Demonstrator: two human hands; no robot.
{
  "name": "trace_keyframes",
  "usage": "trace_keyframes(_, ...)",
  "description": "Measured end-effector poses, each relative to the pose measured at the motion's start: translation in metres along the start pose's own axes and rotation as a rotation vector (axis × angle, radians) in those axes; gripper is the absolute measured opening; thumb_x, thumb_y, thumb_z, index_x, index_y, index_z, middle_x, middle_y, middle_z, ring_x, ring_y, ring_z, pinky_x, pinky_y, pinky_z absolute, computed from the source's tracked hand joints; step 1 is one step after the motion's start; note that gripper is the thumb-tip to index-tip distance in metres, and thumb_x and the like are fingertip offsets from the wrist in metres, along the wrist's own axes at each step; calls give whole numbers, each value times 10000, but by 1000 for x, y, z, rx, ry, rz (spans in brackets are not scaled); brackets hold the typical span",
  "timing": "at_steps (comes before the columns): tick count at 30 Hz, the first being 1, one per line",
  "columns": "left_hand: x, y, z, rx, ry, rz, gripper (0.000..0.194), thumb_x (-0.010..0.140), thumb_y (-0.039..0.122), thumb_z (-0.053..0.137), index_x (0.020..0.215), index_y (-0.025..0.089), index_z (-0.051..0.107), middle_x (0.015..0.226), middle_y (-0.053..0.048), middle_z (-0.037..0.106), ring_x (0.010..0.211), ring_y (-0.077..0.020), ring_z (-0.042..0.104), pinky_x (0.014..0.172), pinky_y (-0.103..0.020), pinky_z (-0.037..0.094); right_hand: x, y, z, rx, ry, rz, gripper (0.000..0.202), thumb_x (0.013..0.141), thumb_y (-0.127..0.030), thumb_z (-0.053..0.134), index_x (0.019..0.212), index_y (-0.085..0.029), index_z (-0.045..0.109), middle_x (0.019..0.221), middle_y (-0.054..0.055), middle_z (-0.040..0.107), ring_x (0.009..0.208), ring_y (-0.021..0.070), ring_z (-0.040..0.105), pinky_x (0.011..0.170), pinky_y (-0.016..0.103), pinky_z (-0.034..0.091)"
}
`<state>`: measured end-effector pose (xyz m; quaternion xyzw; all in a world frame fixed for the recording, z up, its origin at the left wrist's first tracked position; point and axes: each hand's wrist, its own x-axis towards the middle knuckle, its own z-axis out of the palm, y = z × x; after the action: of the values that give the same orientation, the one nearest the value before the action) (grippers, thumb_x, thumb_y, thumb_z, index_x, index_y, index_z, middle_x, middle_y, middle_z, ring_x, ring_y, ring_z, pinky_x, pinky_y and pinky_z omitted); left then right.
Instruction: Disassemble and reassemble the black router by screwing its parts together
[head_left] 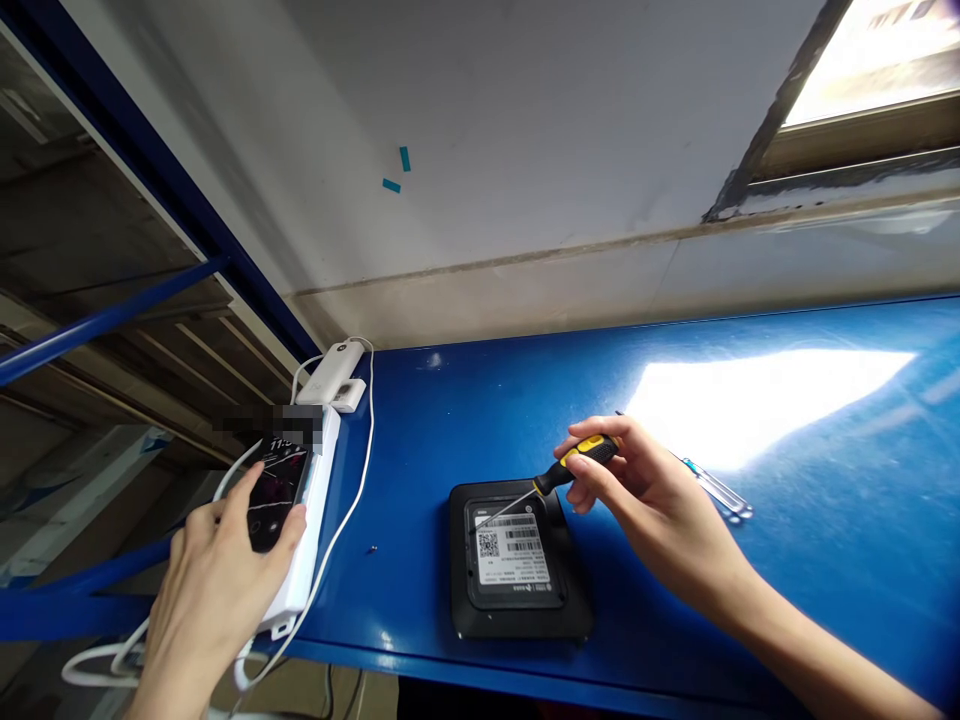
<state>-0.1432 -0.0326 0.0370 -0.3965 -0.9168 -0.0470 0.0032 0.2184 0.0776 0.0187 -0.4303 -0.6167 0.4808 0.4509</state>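
Observation:
A smartphone (279, 495) with a lit lock screen rests against a white power strip (319, 520). My left hand (217, 560) grips its lower part, thumb on one edge and fingers on the other. Between the thumb and fingers of my right hand (645, 490) is a screwdriver (577, 462) with a black and yellow handle. Its thin shaft slants down to the left over a flat black box (574, 590). A white label (517, 550) with a QR code and barcodes covers the box's middle. The shaft's tip appears near the label's upper left corner; contact cannot be judged.
A small screw-like piece (373, 548) lies on the blue table (420, 430). Clear-handled slim tools (724, 492) lie beyond my right hand. A white adapter (330, 372) and a looping white cable (369, 440) run along the left edge, beside a blue metal frame (112, 320).

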Motion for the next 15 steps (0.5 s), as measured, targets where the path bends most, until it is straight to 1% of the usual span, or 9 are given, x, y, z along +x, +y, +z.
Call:
trace_keyframes(1,0,0,0,0,4,-3,901,909,775,299,1632,239,265,1359,-239,510,1315,-506,510,945,-600,521,0,0,0,2,0,0,357,924,-540,688,1103,-240,615,906,32,756,624,126,693,599,249,610)
trace_keyframes(3,-1,0,0,-4,11,-9,926,904,789,289,1638,226,244,1384,-258,497,1323,-513,507,937,-602,525,0,0,0,5,-2,5,363,921,-543,689,1101,-237,616,872,28,751,613,127,684,598,250,610)
trace_keyframes(5,-2,-1,0,-9,17,-10,915,900,794,305,1616,225,288,1400,-258,497,1337,-511,498,950,-600,522,0,0,0,0,-2,12,369,921,-543,691,1108,-234,615,853,26,747,613,131,683,606,258,613)
trace_keyframes(7,-3,-2,0,-12,22,-8,891,897,787,335,1573,208,355,1381,-254,523,1320,-506,517,956,-596,524,0,0,0,-5,0,12,373,923,-545,689,1114,-233,613,883,35,751,626,137,692,613,268,618)
trace_keyframes(11,-3,-2,1,-22,30,-14,902,878,809,371,1458,126,466,1322,-281,588,1255,-519,566,961,-616,525,0,1,0,-3,-1,15,373,921,-545,690,1111,-233,612,919,46,754,631,146,697,601,282,621)
trace_keyframes(13,1,0,0,-30,27,0,927,864,839,384,1469,143,473,1406,-283,567,1321,-540,517,991,-655,504,1,1,0,-4,-2,17,375,919,-550,691,1105,-233,615,897,42,751,622,147,693,597,285,621)
trace_keyframes(15,7,1,-3,-38,17,24,948,852,862,404,1524,196,455,1571,-258,457,1434,-558,400,1036,-707,461,1,1,0,-8,-1,13,382,914,-559,694,1100,-234,617,894,41,749,621,147,694,602,287,623)
